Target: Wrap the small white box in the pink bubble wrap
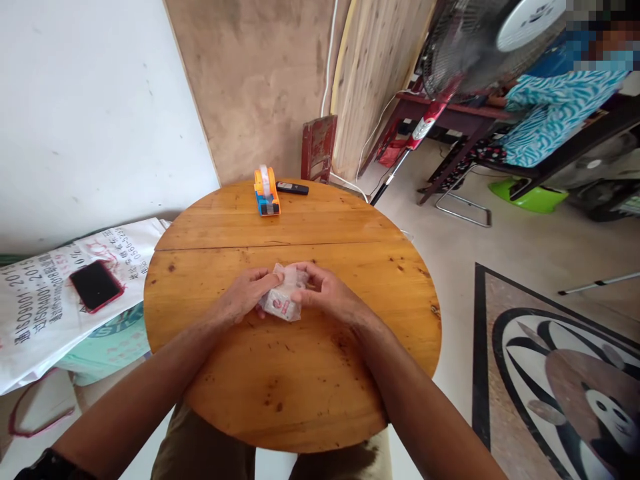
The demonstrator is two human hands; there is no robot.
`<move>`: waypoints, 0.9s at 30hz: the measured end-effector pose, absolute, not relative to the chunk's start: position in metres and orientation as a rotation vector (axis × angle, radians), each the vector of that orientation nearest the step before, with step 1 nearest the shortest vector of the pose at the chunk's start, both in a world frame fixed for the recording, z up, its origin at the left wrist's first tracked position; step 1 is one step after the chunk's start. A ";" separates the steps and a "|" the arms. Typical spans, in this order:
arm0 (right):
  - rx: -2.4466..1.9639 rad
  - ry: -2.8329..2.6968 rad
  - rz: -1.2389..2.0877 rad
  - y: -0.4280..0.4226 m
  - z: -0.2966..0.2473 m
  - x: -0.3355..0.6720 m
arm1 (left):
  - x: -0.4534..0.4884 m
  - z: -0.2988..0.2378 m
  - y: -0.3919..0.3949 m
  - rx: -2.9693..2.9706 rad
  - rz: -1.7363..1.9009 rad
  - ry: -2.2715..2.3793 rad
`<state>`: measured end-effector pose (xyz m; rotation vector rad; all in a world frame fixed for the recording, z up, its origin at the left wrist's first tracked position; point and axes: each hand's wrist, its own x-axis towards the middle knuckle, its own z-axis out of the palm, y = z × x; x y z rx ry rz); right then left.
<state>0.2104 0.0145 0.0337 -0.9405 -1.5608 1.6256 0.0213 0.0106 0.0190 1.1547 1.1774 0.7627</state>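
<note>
A small clear plastic packet with white contents and red print lies on the round wooden table, near its middle. My left hand pinches its left side with curled fingers. My right hand grips its upper right corner, fingers closed on the plastic. Both forearms rest over the table's near half.
An orange and blue tape dispenser and a black remote sit at the table's far edge. A phone in a red case lies on a printed white sack to the left. A standing fan and a seated person are at the back right.
</note>
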 end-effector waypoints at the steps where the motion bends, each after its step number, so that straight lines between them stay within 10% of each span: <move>1: -0.933 -1.598 1.622 0.013 0.034 0.210 | 0.021 0.019 0.011 1.138 0.775 1.167; 27: -0.993 -1.666 1.311 0.027 0.030 0.232 | 0.018 0.018 0.004 0.990 0.768 0.660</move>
